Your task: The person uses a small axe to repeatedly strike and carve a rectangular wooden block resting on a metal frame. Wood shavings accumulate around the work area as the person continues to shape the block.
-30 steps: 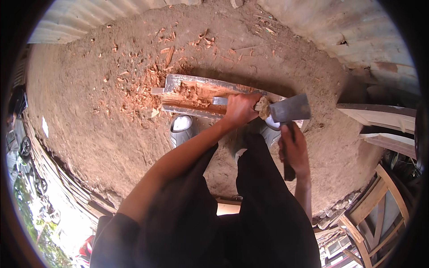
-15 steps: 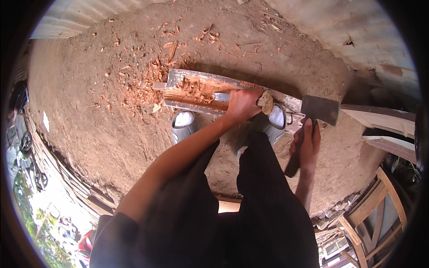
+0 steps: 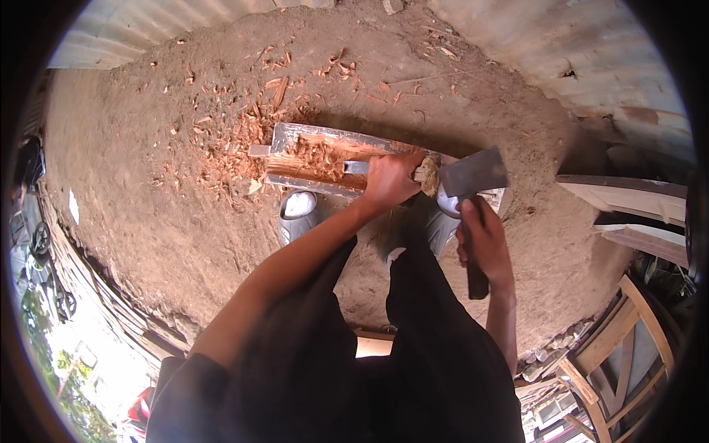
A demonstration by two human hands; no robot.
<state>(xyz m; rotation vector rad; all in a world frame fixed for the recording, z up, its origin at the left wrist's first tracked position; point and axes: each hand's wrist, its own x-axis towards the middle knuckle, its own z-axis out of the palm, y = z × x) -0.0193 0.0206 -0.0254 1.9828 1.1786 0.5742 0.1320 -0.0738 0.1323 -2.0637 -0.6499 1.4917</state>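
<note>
My left hand (image 3: pixel 391 179) is wrapped round a chisel (image 3: pixel 357 167), which lies nearly level with its metal blade pointing left. The blade rests over the hollow of a long reddish wooden piece (image 3: pixel 338 136) with grey, worn sides, and loose shavings (image 3: pixel 317 153) lie in that hollow. The frayed, pale butt of the chisel sticks out at the right of my fist. My right hand (image 3: pixel 487 236) grips the handle of a mallet (image 3: pixel 476 172) with a dark, blocky head. That head is just right of the chisel's butt, close to it; whether they touch, I cannot tell.
Wood chips (image 3: pixel 221 148) are scattered over the dirt floor (image 3: pixel 148 221) to the left and beyond the piece. My grey shoes (image 3: pixel 298 214) stand against its near side. Curved wooden frames (image 3: pixel 620 332) lean at the right, and corrugated metal sheets (image 3: pixel 576 52) border the far side.
My right hand has brought the mallet leftward, so its head is now near the chisel's butt. My left hand still holds the chisel; the whole view has shifted slightly.
</note>
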